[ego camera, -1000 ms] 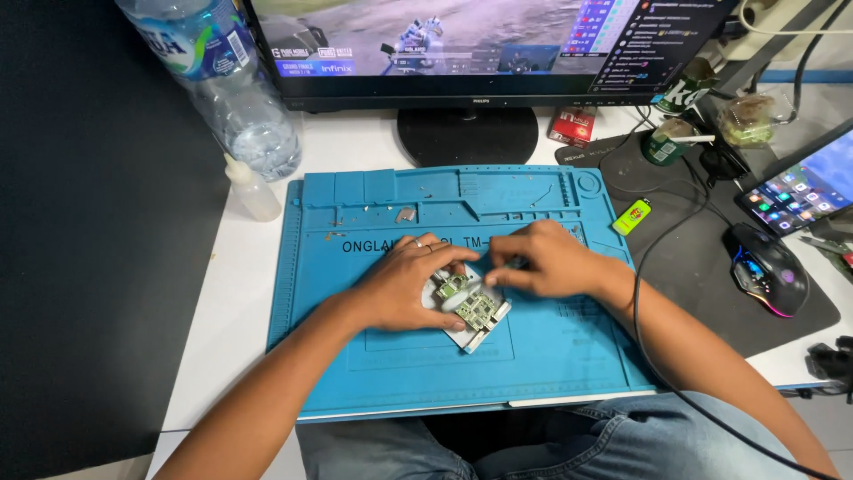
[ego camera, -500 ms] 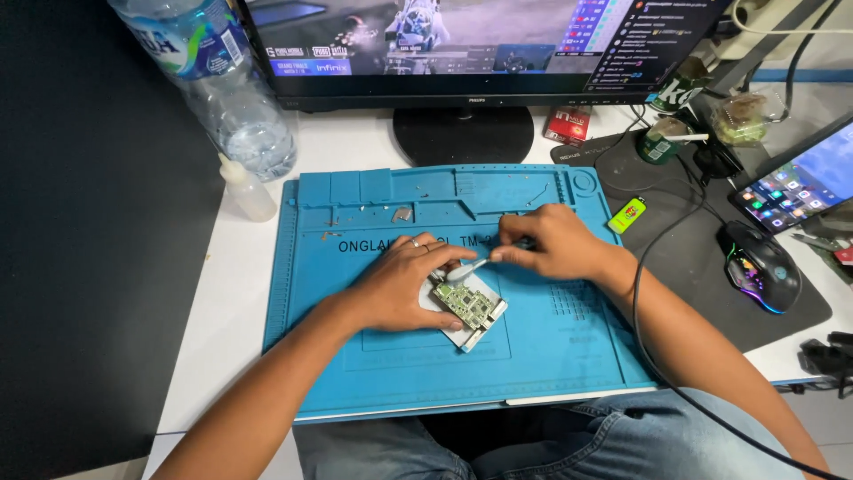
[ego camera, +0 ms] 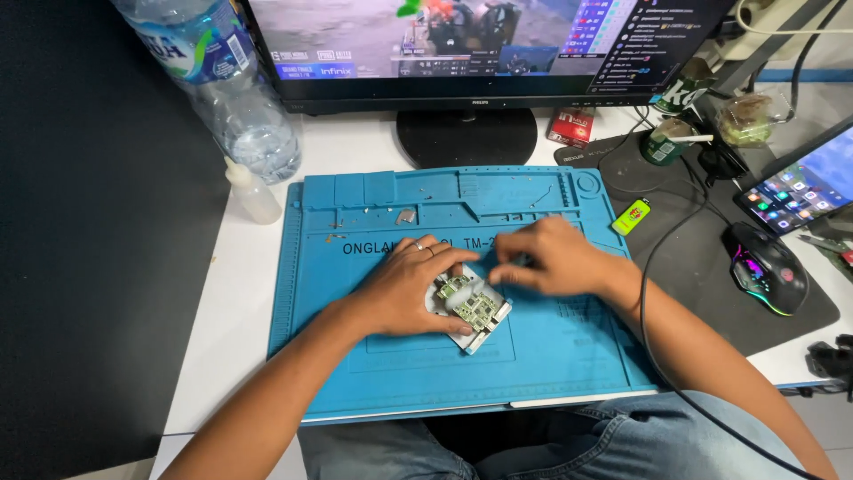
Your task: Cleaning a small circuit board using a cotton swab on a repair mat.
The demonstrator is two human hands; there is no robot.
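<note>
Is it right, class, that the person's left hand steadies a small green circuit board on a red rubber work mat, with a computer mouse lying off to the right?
Not quite: the head view shows the rubber work mat is blue, not red. The rest stands: the left hand steadies the small green circuit board on it, and a computer mouse lies to the right.

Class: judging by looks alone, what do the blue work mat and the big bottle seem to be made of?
Blue work mat: probably silicone or rubber, matte, with moulded compartments and raised lettering. Big bottle: clear thin plastic, glossy, see-through with ribbed walls and a wrapped label.

Two hands [ego camera: 404,289], one circuit board [ego camera: 471,305], one mat [ego camera: 560,347], two bottles [ego camera: 227,80]
</note>
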